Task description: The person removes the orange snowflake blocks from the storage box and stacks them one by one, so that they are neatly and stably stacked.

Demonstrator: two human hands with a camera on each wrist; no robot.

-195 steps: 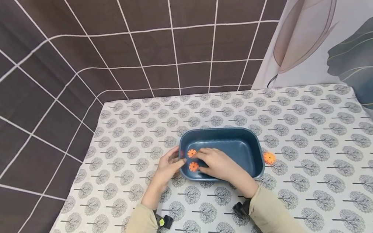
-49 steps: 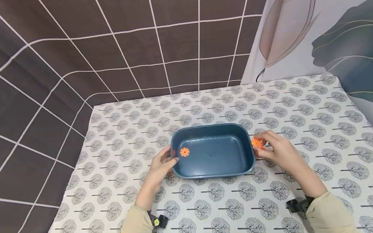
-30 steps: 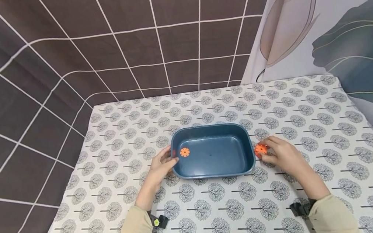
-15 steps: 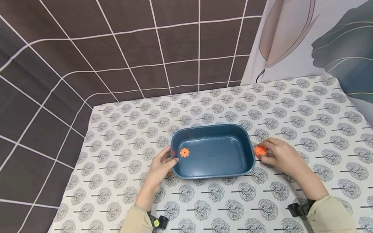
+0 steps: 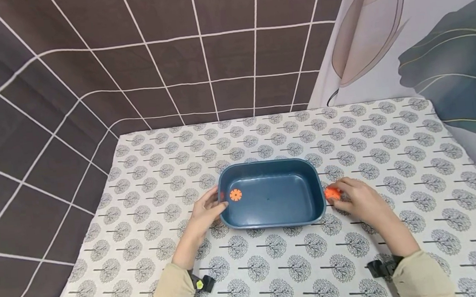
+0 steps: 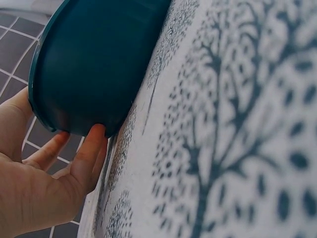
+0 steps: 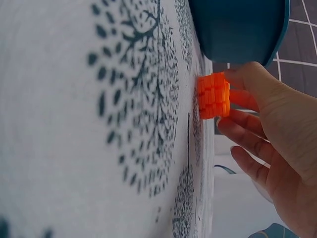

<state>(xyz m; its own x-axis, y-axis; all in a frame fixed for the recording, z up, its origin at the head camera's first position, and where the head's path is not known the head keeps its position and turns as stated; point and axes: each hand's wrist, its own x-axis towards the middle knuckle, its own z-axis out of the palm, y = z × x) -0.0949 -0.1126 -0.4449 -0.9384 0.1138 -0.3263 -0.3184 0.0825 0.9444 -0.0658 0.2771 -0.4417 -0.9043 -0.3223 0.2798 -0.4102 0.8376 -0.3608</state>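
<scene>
A dark blue plastic tub sits on the cloth. My left hand holds its left end, with the thumb over the rim and the fingers against the outer wall. In the left wrist view, the fingertips touch the tub's wall. Inside the tub, near its left end, lies one orange notched disc. Just outside the right end, my right hand pinches a stack of orange notched discs. The right wrist view shows that stack as several layers standing on the cloth, between thumb and fingers.
A white cloth printed with grey trees covers the table. Behind and to the left hangs a dark curtain with white grid lines. A pale leaf-patterned curtain hangs at the right. Each wrist wears a small black camera.
Earlier, two discs lay in the tub beside my right hand; now one does. My right hand moved right to the stack, brought it slightly nearer me, and has stayed almost still since. The left hand kept its hold.
</scene>
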